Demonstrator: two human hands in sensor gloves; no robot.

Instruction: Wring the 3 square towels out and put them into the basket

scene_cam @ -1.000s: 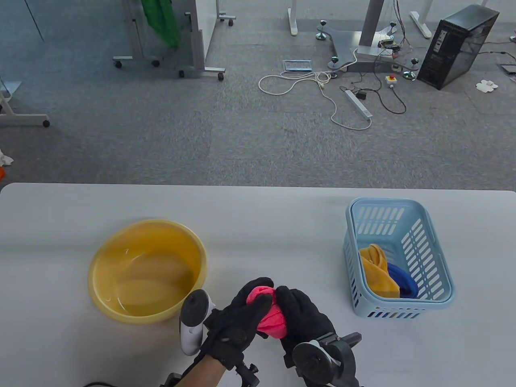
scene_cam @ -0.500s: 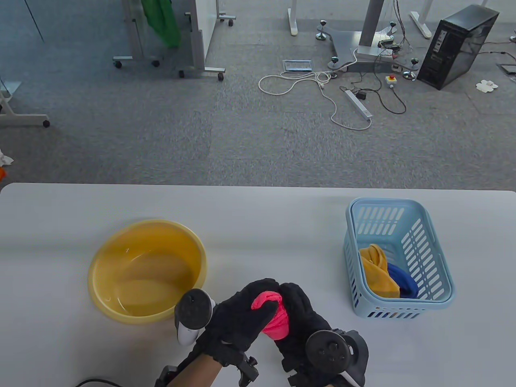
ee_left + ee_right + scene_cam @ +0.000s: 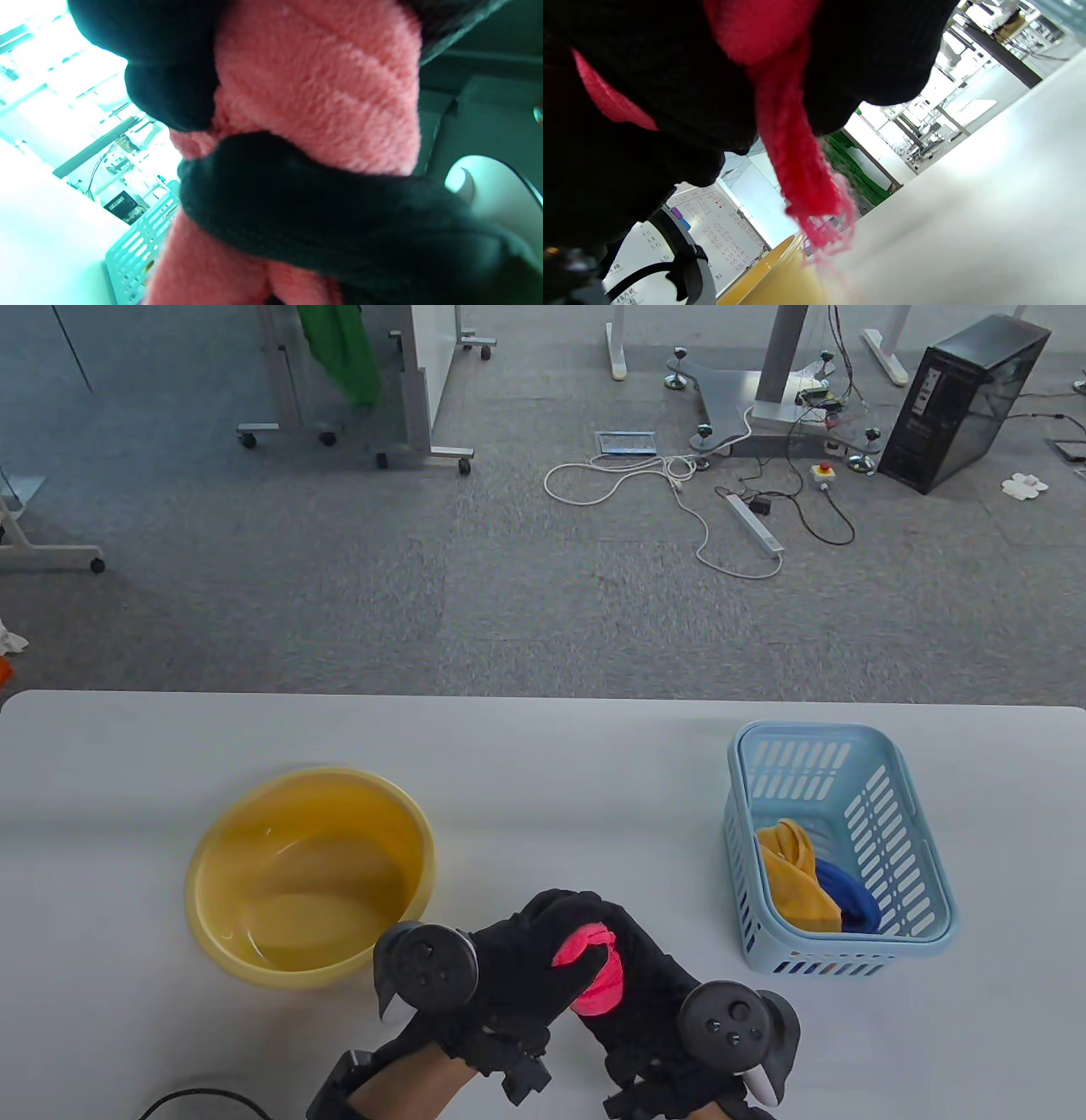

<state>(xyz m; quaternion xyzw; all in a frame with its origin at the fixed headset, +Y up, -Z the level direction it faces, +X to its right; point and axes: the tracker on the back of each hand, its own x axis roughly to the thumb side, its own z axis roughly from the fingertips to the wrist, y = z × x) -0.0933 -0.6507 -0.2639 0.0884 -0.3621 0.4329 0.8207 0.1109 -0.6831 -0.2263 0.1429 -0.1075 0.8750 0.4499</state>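
A bunched pink towel (image 3: pixel 596 971) is clamped between both gloved hands near the table's front edge, right of the basin. My left hand (image 3: pixel 517 976) grips it from the left, my right hand (image 3: pixel 645 993) from the right. In the left wrist view, black fingers (image 3: pixel 339 220) wrap the pink towel (image 3: pixel 322 93). A frayed end of the pink towel (image 3: pixel 806 186) hangs below the fist in the right wrist view. The light blue basket (image 3: pixel 920 848) at right holds a yellow towel (image 3: pixel 793 878) and a blue towel (image 3: pixel 848 899).
A yellow basin (image 3: pixel 310 875) with a little water stands to the left of the hands; its rim (image 3: pixel 763 275) shows in the right wrist view. The white table (image 3: pixel 551 780) stretches back to an edge, with carpet, cables and stands beyond.
Both hands have twisted around the pink towel and shifted slightly right and toward the front edge. The trackers have rolled upward. Less of the towel shows between the gloves.
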